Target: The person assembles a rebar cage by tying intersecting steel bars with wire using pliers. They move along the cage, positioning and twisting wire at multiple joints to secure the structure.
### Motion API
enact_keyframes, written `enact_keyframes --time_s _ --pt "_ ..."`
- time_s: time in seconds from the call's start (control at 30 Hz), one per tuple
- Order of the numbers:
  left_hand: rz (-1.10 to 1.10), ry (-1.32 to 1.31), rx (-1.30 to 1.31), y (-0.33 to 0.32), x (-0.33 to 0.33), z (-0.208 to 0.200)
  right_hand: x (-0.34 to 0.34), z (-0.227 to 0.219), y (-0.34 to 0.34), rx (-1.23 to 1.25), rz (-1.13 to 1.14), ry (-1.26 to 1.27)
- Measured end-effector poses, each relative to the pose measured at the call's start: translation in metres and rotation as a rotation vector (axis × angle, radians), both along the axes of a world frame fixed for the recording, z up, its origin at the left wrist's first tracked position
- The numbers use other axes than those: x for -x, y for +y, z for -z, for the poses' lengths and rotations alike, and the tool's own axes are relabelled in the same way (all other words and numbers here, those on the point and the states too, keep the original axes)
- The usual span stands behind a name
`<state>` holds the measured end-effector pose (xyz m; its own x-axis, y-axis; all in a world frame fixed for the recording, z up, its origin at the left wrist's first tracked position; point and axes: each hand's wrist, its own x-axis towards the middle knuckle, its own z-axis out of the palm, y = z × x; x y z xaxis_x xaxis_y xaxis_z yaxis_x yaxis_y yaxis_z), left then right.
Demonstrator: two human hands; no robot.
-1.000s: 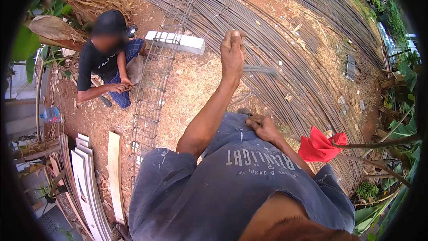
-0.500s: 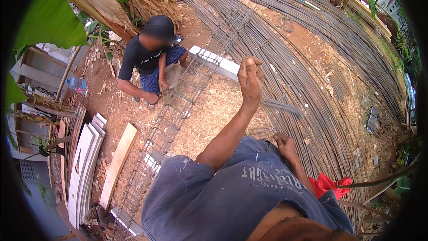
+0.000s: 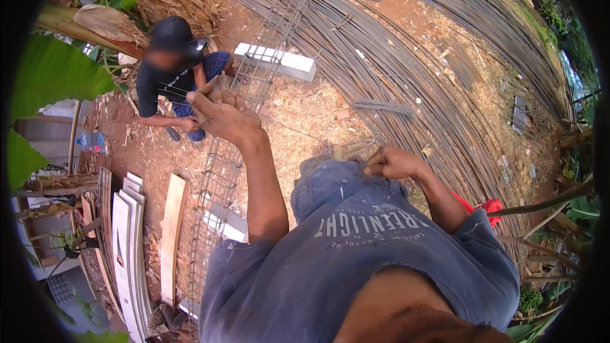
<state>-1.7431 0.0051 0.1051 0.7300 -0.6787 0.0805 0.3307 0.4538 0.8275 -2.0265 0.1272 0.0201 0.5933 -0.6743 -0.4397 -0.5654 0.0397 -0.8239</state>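
Note:
My left hand (image 3: pixel 223 113) is raised over the rebar cage (image 3: pixel 219 171), its fingers closed on thin wires (image 3: pixel 170 89) whose ends stick out to the left. A fine strand also trails to the right below that hand. My right hand (image 3: pixel 393 162) is curled beside my clothing at hip height; whatever its fingers hold, if anything, is hidden. The long cage of bars and square ties runs from the far middle down to the near left, resting across white blocks (image 3: pixel 279 61). Beyond my left hand a co-worker (image 3: pixel 168 76) in a dark cap squats, hands low beside the cage.
Long steel bars (image 3: pixel 406 82) cover the ground on the right, with a bundle of short grey wires (image 3: pixel 383 108) on them. White boards (image 3: pixel 124 241) and a wooden plank (image 3: pixel 171 235) lie at left. A red cloth (image 3: pixel 486 208) and branches (image 3: pixel 540 200) are at right.
My left hand has swung leftward from over the ground to above the cage. My right hand has come up slightly and inward. The view has shifted, and the co-worker remains squatting.

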Motion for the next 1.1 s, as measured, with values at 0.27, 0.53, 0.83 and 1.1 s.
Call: enact_keyframes --time_s 0.27,0.53,0.83,1.1 --pt "-0.346 0.218 -0.248 0.021 -0.032 0.036 0.037 -0.005 -0.005 -0.414 0.576 -0.933" --pt "-0.402 0.281 -0.292 0.019 -0.047 0.036 -0.006 0.035 -0.018 0.492 0.498 0.169" --pt "-0.996 0.394 -0.262 0.136 -0.143 0.074 -0.043 0.020 -0.007 -0.040 -0.198 -0.090" --pt "-1.419 0.544 -0.413 0.285 -0.147 0.112 -0.053 0.004 -0.025 -0.680 -0.087 -0.861"
